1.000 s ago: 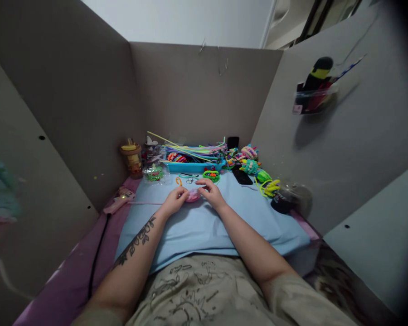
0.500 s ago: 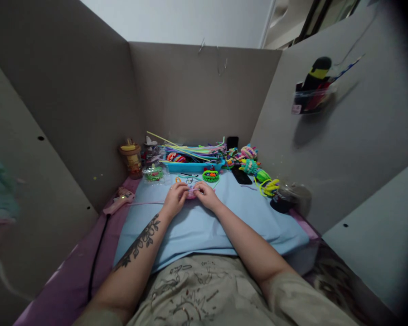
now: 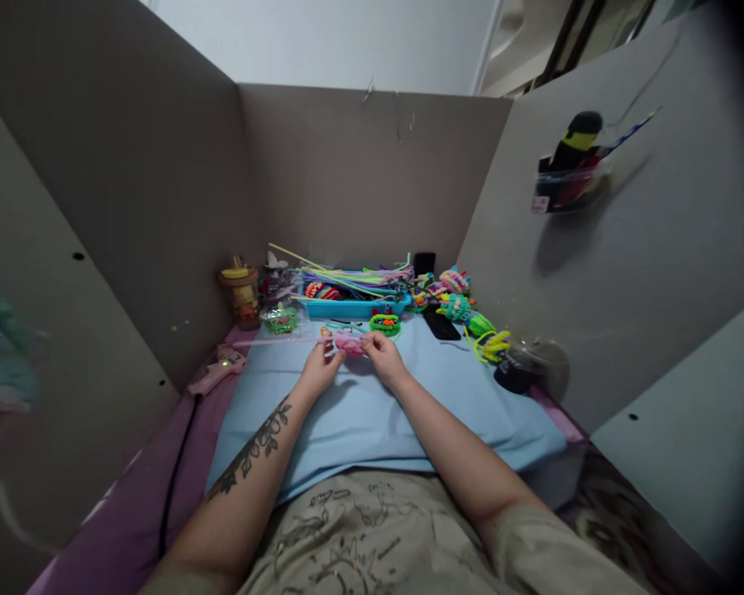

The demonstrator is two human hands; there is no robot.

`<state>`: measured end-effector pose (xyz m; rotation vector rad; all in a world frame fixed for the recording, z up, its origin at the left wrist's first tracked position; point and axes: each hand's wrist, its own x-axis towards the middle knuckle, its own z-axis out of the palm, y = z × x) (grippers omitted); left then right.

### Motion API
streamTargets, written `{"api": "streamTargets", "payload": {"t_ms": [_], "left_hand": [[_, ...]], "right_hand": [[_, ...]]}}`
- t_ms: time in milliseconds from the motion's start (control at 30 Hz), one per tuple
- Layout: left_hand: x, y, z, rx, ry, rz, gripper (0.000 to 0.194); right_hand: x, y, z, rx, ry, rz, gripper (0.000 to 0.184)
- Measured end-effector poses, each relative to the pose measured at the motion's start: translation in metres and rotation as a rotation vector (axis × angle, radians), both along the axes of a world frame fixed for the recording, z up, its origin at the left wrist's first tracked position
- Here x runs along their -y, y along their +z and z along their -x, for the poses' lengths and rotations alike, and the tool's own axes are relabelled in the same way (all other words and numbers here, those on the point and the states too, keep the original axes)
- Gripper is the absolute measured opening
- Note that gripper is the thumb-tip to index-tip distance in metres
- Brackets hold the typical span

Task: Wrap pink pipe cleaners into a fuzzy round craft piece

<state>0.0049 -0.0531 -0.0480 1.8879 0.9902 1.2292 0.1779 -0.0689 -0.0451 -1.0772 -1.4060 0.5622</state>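
Between my two hands is a small pink and lilac fuzzy piece [image 3: 350, 344], seemingly bent from pipe cleaners, held just above the light blue cloth [image 3: 422, 405]. My left hand [image 3: 321, 368] pinches its left side with thumb and fingers. On the other side, the fingers of my right hand [image 3: 385, 359] are closed on its right edge. A pale pink pipe cleaner [image 3: 273, 341] stretches leftward from the piece. Just beyond my hands lie a green fuzzy ring-shaped piece [image 3: 385, 324] and an orange clip-like loop [image 3: 326, 331].
A blue tray [image 3: 353, 310] of pipe cleaners stands at the back. A pink glue gun [image 3: 217, 373] and a lidded cup [image 3: 244, 297] are left. To the right are a phone [image 3: 441, 324], yellow pipe cleaners [image 3: 493, 343] and a dark cap-like object [image 3: 517, 370]. Grey panels enclose three sides.
My hands have moved slightly apart, showing more of the pink piece. The pipe cleaner trailing left has lifted from low across the cloth to a higher, nearly level line.
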Motion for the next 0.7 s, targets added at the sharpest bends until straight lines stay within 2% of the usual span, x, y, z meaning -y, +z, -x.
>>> {"api": "streamTargets", "payload": {"t_ms": [100, 200, 333, 567, 700], "left_hand": [[0.001, 0.002, -0.003, 0.072, -0.07, 0.042, 0.055], [0.004, 0.008, -0.004, 0.202, -0.077, 0.087, 0.059], [0.008, 0.015, 0.0, 0.289, -0.086, 0.189, 0.056], [0.01, 0.019, 0.008, 0.214, -0.25, 0.197, 0.064], [0.007, 0.018, 0.012, 0.162, -0.233, 0.129, 0.065]], "right_hand": [[0.006, 0.005, 0.009, 0.026, 0.044, -0.031, 0.031], [0.013, 0.01, 0.018, 0.083, 0.121, -0.068, 0.03], [0.02, 0.014, 0.025, 0.106, 0.212, -0.065, 0.027], [0.022, 0.008, 0.026, 0.065, 0.345, 0.031, 0.03], [0.024, 0.007, 0.025, 0.082, 0.421, 0.063, 0.036]]}}
